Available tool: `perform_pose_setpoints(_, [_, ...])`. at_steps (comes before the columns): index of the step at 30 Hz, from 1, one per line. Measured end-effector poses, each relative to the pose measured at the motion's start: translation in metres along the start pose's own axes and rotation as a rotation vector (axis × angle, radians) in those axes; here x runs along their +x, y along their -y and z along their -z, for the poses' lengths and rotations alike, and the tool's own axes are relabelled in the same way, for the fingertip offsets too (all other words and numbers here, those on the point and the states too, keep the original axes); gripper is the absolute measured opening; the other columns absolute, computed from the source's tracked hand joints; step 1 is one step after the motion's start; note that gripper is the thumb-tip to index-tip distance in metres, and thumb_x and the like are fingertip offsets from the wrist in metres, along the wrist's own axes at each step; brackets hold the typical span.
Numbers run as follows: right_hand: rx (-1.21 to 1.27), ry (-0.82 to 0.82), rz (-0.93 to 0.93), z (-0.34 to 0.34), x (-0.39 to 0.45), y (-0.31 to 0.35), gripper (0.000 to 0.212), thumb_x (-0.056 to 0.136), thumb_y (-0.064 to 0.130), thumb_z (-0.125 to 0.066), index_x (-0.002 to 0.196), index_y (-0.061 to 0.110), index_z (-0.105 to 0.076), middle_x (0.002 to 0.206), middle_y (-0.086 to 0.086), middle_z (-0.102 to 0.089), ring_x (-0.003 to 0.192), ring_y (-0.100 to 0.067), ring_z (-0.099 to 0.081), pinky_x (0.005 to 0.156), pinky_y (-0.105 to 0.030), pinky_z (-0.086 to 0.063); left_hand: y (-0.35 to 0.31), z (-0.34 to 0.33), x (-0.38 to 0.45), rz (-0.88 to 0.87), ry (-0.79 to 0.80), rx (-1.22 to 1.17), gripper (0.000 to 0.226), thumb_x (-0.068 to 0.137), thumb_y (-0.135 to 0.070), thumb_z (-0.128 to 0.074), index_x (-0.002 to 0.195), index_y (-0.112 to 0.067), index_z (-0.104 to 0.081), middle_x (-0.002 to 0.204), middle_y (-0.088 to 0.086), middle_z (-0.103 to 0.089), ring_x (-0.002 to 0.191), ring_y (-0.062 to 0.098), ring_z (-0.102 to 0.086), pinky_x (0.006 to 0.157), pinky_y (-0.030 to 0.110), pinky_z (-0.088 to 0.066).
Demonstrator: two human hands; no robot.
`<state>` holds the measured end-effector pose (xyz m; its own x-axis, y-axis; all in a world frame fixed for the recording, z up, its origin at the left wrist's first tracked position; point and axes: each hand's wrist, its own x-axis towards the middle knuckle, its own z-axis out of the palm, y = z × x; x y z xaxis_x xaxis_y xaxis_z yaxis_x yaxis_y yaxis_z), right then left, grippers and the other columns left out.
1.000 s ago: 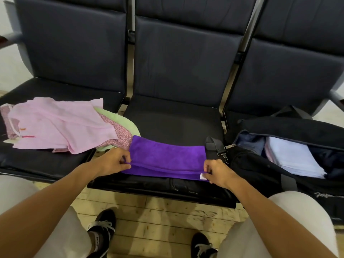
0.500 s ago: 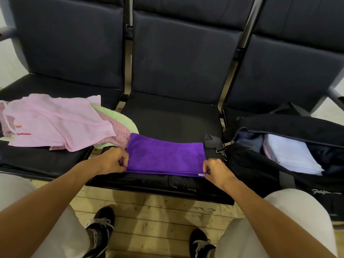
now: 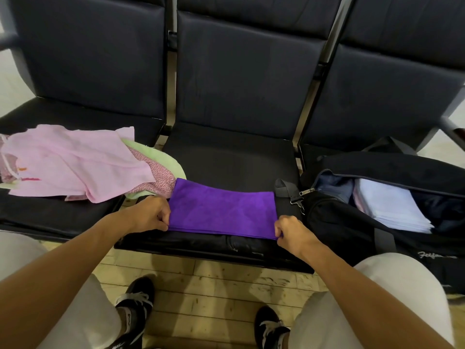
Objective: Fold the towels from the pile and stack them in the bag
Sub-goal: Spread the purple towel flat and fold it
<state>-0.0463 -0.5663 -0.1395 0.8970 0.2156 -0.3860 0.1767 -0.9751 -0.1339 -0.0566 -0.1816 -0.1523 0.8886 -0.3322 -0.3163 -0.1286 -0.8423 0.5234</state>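
- A folded purple terry towel point(image 3: 222, 211) lies flat on the middle black padded seat point(image 3: 226, 159), centre of frame.
- The left hand point(image 3: 148, 214) pinches its near-left corner; the right hand point(image 3: 292, 231) pinches its near-right corner.
- Step in hand looks like squaring a fold.
- Next probably calls for another fold, then a lift rightwards into the open black duffel bag point(image 3: 352, 222), onto the pale folded towels point(image 3: 390, 205).
- The loose pink-and-green pile point(image 3: 75, 162) waits at left.

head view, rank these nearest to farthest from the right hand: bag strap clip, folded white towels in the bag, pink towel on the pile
From the right hand:
1. bag strap clip, just above it on the middle seat.
2. folded white towels, to its right inside the open bag.
3. pink towel, far left on the pile.
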Motion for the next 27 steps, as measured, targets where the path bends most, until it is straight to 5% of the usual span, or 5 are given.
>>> perform_pose_setpoints(6, [-0.089, 0.017, 0.027, -0.001, -0.004, 0.006, 0.026, 0.085, -0.005, -0.057, 0.077, 0.018, -0.049, 0.109, -0.008, -0.058, 0.092, -0.022, -0.058, 0.078, -0.028, -0.05, -0.001, 0.002, 0.001, 0.016, -0.001, 0.043, 0.033, 0.077, -0.008, -0.078, 0.055, -0.029, -0.066, 0.091, 0.0, -0.07, 0.084, 0.01, -0.066, 0.072, 0.002, -0.045])
perform_pose_setpoints(10, [-0.115, 0.02, 0.042, -0.001, -0.006, 0.008, 0.04, 0.088, -0.004, -0.056, 0.068, 0.025, -0.036, 0.107, -0.006, -0.055, 0.088, -0.02, -0.051, 0.074, -0.026, -0.043, 0.002, -0.001, 0.001, 0.001, -0.001, 0.127, 0.025, 0.074, -0.004, -0.077, 0.057, -0.019, -0.066, 0.091, 0.0, -0.066, 0.08, 0.009, -0.064, 0.079, 0.018, -0.052])
perform_pose_setpoints(15, [-0.163, 0.037, 0.032, -0.003, -0.007, 0.007, 0.02, 0.088, -0.006, -0.055, 0.093, 0.013, -0.06, 0.112, -0.009, -0.061, 0.099, -0.025, -0.061, 0.083, -0.031, -0.052, 0.003, 0.001, 0.0, -0.036, 0.031, 0.236, 0.017, 0.076, -0.018, -0.077, 0.064, -0.023, -0.065, 0.098, -0.014, -0.055, 0.104, -0.001, -0.051, 0.095, 0.026, -0.047])
perform_pose_setpoints(20, [-0.249, -0.055, 0.063, 0.0, -0.009, 0.009, 0.018, 0.092, 0.016, -0.051, 0.097, 0.015, -0.068, 0.104, -0.008, -0.064, 0.101, -0.025, -0.06, 0.09, -0.031, -0.045, -0.009, 0.005, 0.001, -0.053, -0.027, 0.353, 0.033, 0.081, -0.048, -0.07, 0.061, -0.026, -0.057, 0.088, -0.015, -0.055, 0.09, 0.004, -0.054, 0.082, 0.027, -0.047])
perform_pose_setpoints(27, [-0.027, -0.13, 0.232, -0.004, 0.0, 0.023, 0.017, 0.091, 0.036, -0.059, 0.083, 0.022, -0.062, 0.094, 0.005, -0.062, 0.092, -0.013, -0.056, 0.082, -0.029, -0.049, -0.036, -0.021, 0.017, -0.179, 0.009, 0.12, 0.013, 0.083, -0.043, -0.071, 0.084, -0.032, -0.063, 0.088, -0.015, -0.053, 0.085, 0.001, -0.052, 0.078, 0.026, -0.048])
